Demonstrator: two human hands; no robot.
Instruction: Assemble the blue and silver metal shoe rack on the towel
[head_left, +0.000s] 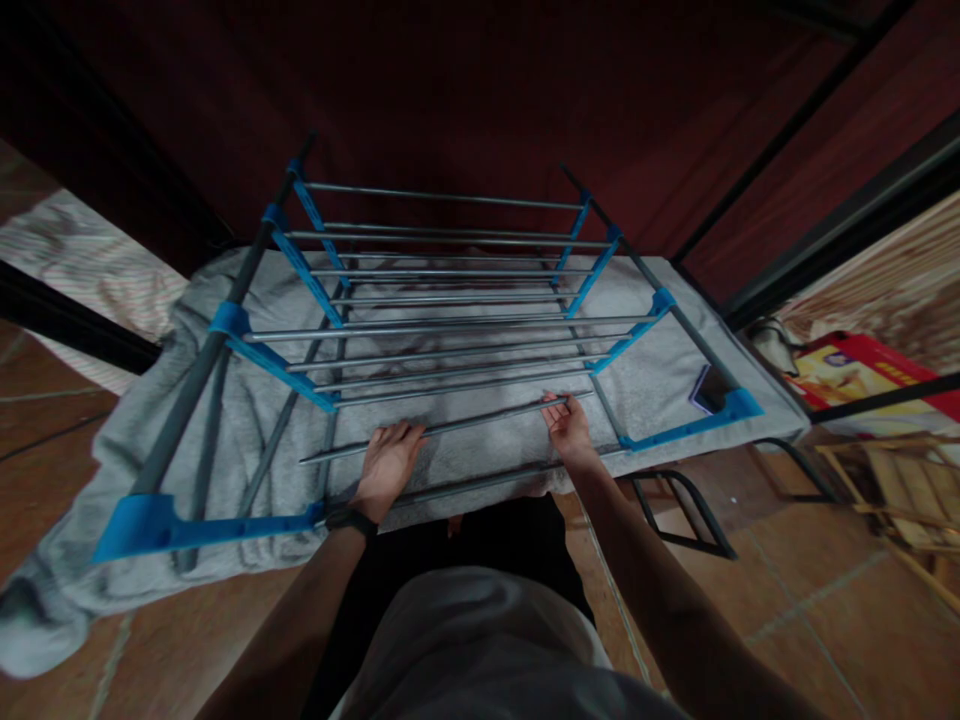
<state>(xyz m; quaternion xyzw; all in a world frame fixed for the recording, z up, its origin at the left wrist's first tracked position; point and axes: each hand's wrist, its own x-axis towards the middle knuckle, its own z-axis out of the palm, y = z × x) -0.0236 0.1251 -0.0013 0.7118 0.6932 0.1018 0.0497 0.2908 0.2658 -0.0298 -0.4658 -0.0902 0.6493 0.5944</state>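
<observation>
A loose grey metal rod (480, 418) lies slantwise between my hands, low over the grey blanket. My left hand (390, 462), with a dark watch at the wrist, is closed around the rod left of its middle. Near its right end, the fingers of my right hand (566, 420) curl round it. Beyond stands a rack frame (180, 420) of thick grey tubes with blue plastic brackets and several thin rods across. Closest to me are the left blue bracket (210, 533) and the right blue bracket (697, 422); only a lower bar spans between them at their inner ends.
The grey blanket (652, 395) covers the surface under the rack. A phone-like dark object (710, 390) lies by the right bracket. At right are a red and yellow box (862, 375), a wooden item (911, 490) and a black metal frame (686, 510). A dark red panel (480, 90) rises behind.
</observation>
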